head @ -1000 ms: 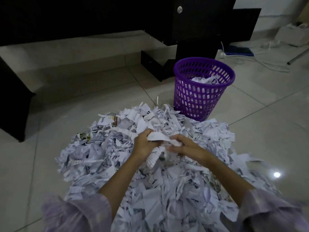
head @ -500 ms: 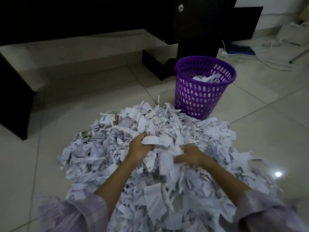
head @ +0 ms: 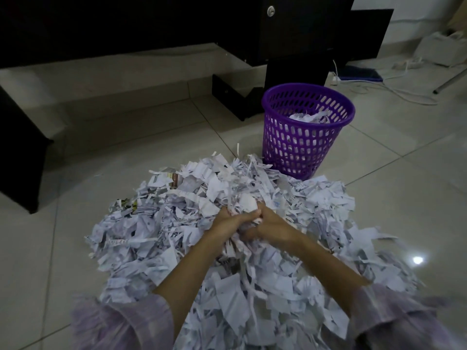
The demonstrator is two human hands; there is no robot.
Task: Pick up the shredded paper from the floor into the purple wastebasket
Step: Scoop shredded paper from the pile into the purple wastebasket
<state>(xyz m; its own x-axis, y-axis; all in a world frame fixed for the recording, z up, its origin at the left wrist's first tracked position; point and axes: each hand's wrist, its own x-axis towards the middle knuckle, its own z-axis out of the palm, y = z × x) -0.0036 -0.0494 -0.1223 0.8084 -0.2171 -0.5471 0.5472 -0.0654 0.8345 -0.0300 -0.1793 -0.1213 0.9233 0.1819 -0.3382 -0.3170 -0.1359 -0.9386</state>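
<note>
A big heap of white shredded paper (head: 156,238) covers the tiled floor in front of me. Both hands meet over the middle of the heap. My left hand (head: 227,223) and my right hand (head: 274,227) are pressed together, fingers curled round one bunch of shredded paper (head: 246,207) that sticks up between them. The purple wastebasket (head: 305,145) stands upright just beyond the heap, to the right, with some shreds lying inside it.
A dark desk (head: 177,24) runs along the back, with a black leg panel (head: 17,157) at the left and a dark pedestal (head: 295,69) behind the basket. White cables (head: 394,93) lie on the floor at the back right. Bare tiles (head: 404,178) surround the heap.
My hands moved closer together and gathered loose shreds into one tight bunch between them. The basket and heap have stayed put.
</note>
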